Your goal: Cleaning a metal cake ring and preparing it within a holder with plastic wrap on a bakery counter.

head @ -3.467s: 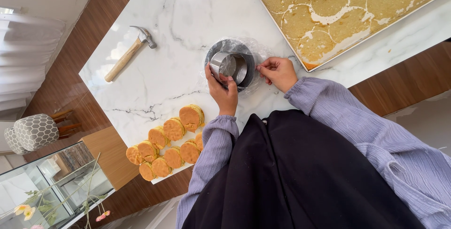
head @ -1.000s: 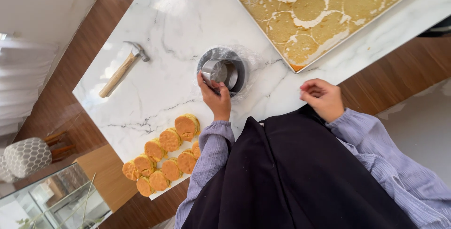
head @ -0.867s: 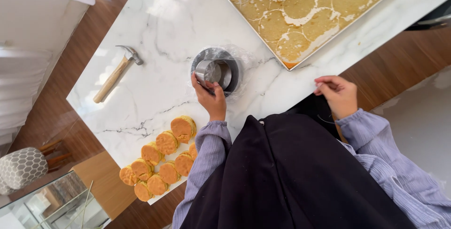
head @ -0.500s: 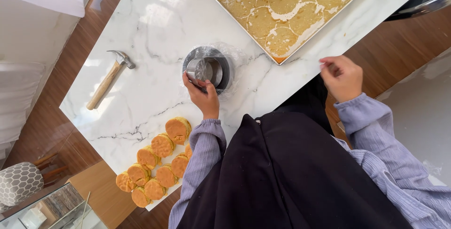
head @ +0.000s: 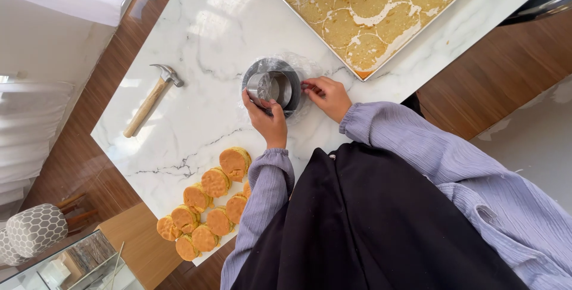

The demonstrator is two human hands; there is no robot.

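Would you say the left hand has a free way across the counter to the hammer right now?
Probably yes: bare marble top lies between the left hand and the hammer, though that hand is gripping the metal ring cutter.

Glossy marble counter (head: 202, 105) — wooden-handled hammer (head: 149, 104)

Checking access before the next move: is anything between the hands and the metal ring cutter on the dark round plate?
Nothing visible. The left hand already grips the metal ring cutter on the dark round plate. The right hand rests at the plate's edge on the clear wrap. The hammer lies well aside.
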